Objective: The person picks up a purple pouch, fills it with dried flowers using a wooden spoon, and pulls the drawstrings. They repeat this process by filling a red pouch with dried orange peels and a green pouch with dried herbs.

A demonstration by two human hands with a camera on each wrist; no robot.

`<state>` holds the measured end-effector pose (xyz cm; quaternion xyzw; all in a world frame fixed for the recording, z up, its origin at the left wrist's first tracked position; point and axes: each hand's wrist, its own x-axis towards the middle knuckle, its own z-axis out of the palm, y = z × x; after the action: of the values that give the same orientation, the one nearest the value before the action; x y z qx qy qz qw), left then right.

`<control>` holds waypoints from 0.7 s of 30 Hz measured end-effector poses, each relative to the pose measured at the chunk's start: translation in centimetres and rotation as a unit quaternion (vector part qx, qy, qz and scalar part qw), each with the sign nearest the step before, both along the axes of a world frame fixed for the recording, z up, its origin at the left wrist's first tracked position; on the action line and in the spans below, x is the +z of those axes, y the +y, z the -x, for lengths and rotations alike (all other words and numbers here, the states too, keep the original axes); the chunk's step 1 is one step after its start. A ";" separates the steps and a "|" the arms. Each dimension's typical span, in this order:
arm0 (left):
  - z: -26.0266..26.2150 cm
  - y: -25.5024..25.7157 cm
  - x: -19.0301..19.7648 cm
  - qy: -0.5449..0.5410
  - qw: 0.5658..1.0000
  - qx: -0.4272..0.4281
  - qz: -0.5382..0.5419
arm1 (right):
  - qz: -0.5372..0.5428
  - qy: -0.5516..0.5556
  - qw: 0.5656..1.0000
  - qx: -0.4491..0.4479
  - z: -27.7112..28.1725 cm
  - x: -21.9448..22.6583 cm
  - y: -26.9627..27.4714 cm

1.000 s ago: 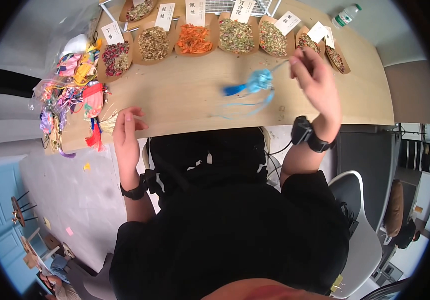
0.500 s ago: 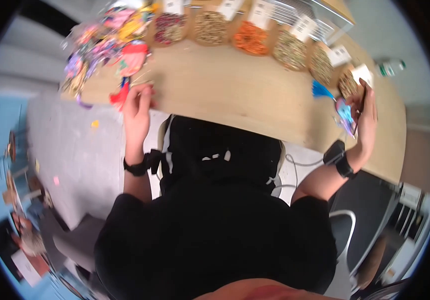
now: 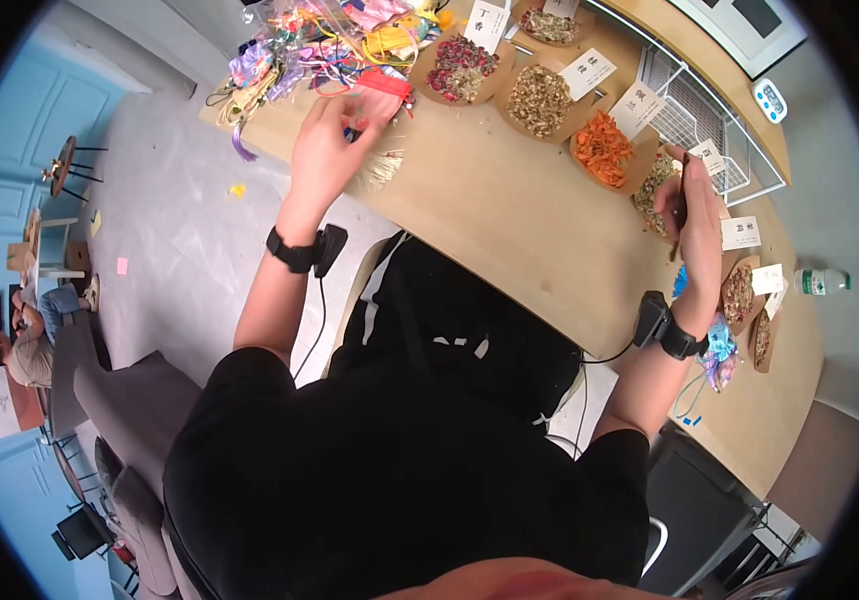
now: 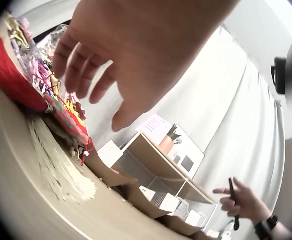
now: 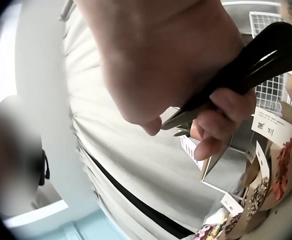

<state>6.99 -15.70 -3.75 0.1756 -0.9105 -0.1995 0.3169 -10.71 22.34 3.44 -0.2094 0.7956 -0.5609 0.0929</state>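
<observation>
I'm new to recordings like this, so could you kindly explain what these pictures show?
There is no robot here: a person works with two bare hands. The head picture looks down from a camera worn on the head; the other two come from cameras on the wrists.

On the wooden table stand brown trays of dried plant pieces with white cards, a heap of colourful pouches and tassels and, by the right forearm, a blue-purple pouch.

The right hand holds a dark tool, perhaps tongs. The left hand, fingers loose, is close to a red and pink pouch; whether they touch is unclear.
</observation>
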 end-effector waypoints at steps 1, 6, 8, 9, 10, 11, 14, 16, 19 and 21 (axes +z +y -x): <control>0.9 -0.1 -0.3 -0.009 0.999 0.020 0.050 | 0.023 -0.030 0.999 0.025 0.4 -0.2 0.0; 4.0 -1.6 -2.1 -0.091 0.994 0.045 0.037 | 0.110 -0.092 0.986 0.081 2.1 -1.8 1.4; 4.0 -1.4 -1.3 -0.082 0.993 0.080 0.035 | 0.140 -0.094 0.983 0.073 1.9 -2.2 1.6; 3.9 -1.7 -0.7 -0.050 0.994 0.086 0.050 | 0.138 -0.080 0.985 0.071 1.9 -2.6 1.7; 3.8 -1.9 -0.1 -0.016 0.993 0.094 0.064 | 0.135 -0.066 0.986 0.070 1.9 -3.0 1.6; 3.6 -2.0 0.6 0.018 0.992 0.103 0.077 | 0.148 -0.068 0.986 0.046 1.8 -3.3 1.5; 2.5 0.6 4.3 0.083 0.988 0.105 -0.082 | 0.117 -0.082 0.990 0.010 1.3 -3.4 1.1; 2.2 2.3 4.9 0.150 0.978 0.004 -0.143 | 0.138 -0.070 0.988 0.017 1.1 -4.1 0.6; 2.3 5.2 4.8 0.202 0.956 -0.114 -0.182 | 0.143 -0.065 0.987 0.021 0.1 -3.9 -0.1; 2.8 7.1 4.4 0.217 0.924 -0.191 -0.251 | 0.152 -0.057 0.986 0.024 -0.5 -3.9 -0.5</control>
<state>4.14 -8.56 0.64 0.0244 -0.7561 -0.5112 0.4080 -10.22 21.82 -0.43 -0.2076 0.6890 -0.6843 0.1183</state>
